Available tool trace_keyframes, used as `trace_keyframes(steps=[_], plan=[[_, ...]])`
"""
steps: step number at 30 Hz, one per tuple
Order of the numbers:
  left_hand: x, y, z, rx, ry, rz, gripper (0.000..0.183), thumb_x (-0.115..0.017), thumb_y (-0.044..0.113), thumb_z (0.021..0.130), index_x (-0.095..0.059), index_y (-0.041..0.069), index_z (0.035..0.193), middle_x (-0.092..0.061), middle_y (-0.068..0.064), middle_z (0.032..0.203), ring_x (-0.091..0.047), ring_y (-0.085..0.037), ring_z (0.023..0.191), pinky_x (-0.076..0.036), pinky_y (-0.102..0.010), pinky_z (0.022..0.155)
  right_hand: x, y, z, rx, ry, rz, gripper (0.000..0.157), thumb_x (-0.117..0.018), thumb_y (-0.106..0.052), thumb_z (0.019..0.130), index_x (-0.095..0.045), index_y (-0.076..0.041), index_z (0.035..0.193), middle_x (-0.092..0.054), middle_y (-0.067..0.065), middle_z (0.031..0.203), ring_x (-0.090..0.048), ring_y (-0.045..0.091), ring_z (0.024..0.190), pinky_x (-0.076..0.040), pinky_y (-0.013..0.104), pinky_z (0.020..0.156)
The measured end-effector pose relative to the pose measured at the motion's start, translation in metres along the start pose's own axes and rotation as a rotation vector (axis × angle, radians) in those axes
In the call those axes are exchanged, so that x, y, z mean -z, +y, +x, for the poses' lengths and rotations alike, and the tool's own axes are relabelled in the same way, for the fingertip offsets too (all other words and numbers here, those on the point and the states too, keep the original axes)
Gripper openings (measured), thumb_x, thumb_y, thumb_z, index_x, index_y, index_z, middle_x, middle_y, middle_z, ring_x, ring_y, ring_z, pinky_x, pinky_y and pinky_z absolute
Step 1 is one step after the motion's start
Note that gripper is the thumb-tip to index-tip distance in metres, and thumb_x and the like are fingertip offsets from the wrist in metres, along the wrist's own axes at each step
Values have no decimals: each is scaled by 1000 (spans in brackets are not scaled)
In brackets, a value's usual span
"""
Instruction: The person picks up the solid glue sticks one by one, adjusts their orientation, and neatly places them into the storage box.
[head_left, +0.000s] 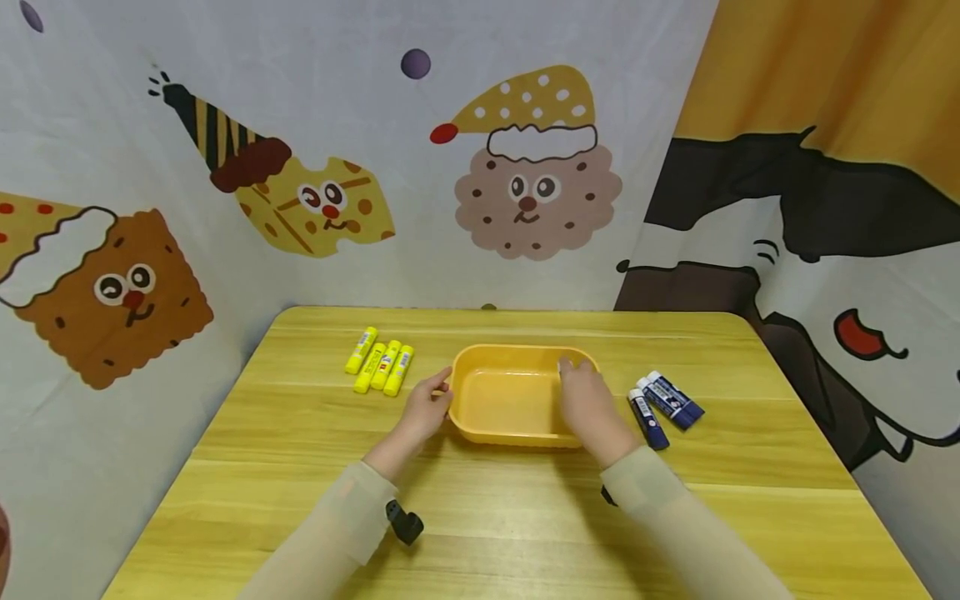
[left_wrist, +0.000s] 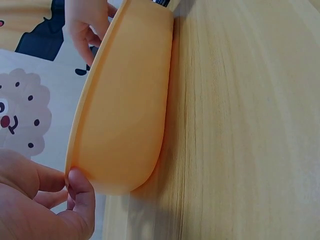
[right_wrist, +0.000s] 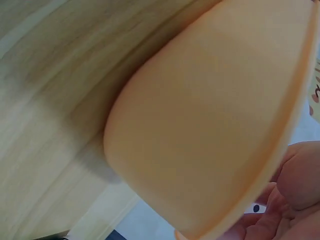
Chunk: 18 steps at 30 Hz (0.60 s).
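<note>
A yellow-orange plastic basin (head_left: 517, 437) stands on the wooden table. My left hand (head_left: 427, 408) pinches its left rim, with the thumb (left_wrist: 80, 187) on the outer wall in the left wrist view. Over the basin's right part, my right hand (head_left: 588, 404) is lowered with curled fingers. A small whitish end shows at its fingertips, like the cap of a glue stick (head_left: 561, 366); the rest is hidden by the hand. In the right wrist view the curled right hand (right_wrist: 295, 200) is partly covered by the basin's wall (right_wrist: 200, 125).
Several yellow glue sticks (head_left: 382, 367) lie left of the basin. Right of it lie navy glue sticks with white caps, a single one (head_left: 648, 421) and others (head_left: 675, 402) side by side. A cartoon-printed cloth (head_left: 420, 275) hangs behind the table (head_left: 495, 517).
</note>
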<state>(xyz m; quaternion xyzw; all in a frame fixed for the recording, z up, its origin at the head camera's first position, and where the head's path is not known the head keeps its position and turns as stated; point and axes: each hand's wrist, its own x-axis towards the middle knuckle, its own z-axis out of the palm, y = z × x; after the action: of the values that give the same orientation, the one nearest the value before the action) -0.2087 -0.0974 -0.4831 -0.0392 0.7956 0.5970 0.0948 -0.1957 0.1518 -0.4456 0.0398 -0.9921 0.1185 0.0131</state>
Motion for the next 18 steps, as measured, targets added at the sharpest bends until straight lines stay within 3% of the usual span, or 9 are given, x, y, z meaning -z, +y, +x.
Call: trace_keyframes(steps=[4, 11, 18], plan=[[1, -1, 1, 1, -3, 0, 48, -48, 2, 96, -41, 7, 143, -48, -13, 109, -49, -14, 73, -52, -33, 65, -7, -2, 2, -26, -2, -39, 46, -44, 10, 88, -45, 6, 134, -50, 36, 111, -58, 44, 85, -54, 50, 67], [1, 1, -1, 0, -3, -1, 48, -48, 2, 96, -42, 8, 143, -48, -13, 108, -48, -13, 71, -53, -36, 67, -14, -9, 7, -28, -83, -192, 45, -53, 3, 89, -46, 8, 133, -51, 33, 112, -55, 41, 90, -52, 46, 75], [1, 3, -2, 8, -10, -6, 48, -47, 2, 96, -41, 8, 143, -47, -13, 108, -47, -13, 71, -52, -35, 66, -19, -15, 7, -34, -151, -304, 41, -50, -5, 93, -46, 8, 132, -53, 33, 112, -56, 39, 88, -51, 44, 74]])
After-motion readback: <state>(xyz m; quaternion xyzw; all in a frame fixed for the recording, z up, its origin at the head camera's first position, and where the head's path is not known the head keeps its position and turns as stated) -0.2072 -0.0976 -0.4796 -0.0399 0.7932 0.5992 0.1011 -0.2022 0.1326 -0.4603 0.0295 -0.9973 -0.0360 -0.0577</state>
